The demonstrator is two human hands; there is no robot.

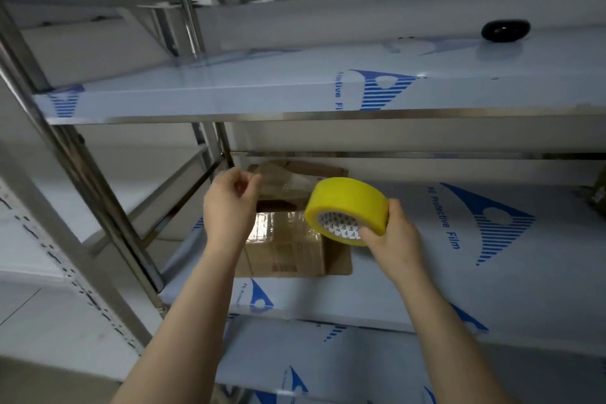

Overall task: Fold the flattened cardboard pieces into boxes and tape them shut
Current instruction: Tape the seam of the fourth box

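My right hand [392, 233] grips a yellow roll of tape [346, 203] above the shelf. From the roll a clear strip of tape [288, 185] stretches left to my left hand [229, 198], which pinches its free end. Under the strip a brown cardboard box [288, 246] sits on the middle shelf, its top glossy with tape. More flat cardboard [314, 170] lies behind the box, partly hidden by the strip and the roll.
The box stands on a steel rack shelf [459, 272] covered in white protective film with blue logos. Another shelf [229, 92] runs above with a black round object [505, 30] on it. Steel uprights [108, 216] stand at the left. A brown item [598, 197] shows at the right edge.
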